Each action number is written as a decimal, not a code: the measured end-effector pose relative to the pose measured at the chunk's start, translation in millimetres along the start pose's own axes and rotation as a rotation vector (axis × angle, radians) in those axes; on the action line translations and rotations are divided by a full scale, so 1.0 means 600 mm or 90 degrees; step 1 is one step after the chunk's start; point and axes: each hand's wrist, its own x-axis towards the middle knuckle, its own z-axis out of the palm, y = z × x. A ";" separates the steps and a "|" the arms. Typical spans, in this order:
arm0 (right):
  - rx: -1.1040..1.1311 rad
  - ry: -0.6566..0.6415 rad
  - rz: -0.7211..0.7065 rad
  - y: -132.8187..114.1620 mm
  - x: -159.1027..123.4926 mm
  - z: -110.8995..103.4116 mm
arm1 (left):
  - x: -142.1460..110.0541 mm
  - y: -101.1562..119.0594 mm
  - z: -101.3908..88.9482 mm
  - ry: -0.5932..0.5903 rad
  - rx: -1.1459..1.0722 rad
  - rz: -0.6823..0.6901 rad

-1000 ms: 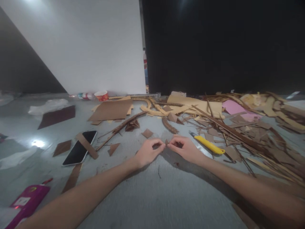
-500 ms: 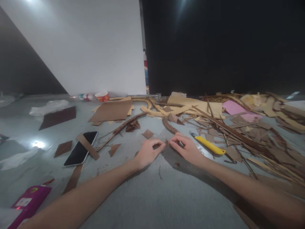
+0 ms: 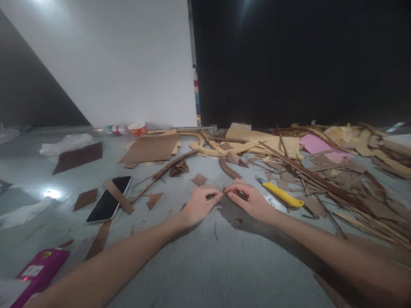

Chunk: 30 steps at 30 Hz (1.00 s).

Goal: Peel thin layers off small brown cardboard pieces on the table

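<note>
My left hand and my right hand meet fingertip to fingertip over the grey tabletop. Between the pinched fingers is a tiny brown paper piece, mostly covered by them. Both hands are closed around it. Just beyond lie a brown paper square and a curved, braided-looking brown strip. To the right of my right hand rests a yellow utility knife with its blade out. A second braided brown strip with thin loose ends lies beyond my left hand.
At left are a phone under a brown strip and a purple device. Brown sheets and a red paper cup stand further back. Paper scraps are heaped at right, near a pink sheet. Panels rise behind.
The fingers of my right hand have shifted slightly left, closing in on my left fingertips and the small brown piece. Everything else looks the same.
</note>
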 end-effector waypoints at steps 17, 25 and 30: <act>0.045 -0.018 -0.035 0.013 0.005 -0.001 | 0.010 -0.006 -0.003 0.025 -0.235 -0.191; 0.075 -0.015 -0.032 0.015 0.003 -0.013 | 0.012 -0.010 -0.001 0.086 -0.266 -0.189; 0.067 0.038 0.033 0.013 0.003 -0.010 | 0.010 -0.008 0.002 0.089 -0.238 -0.188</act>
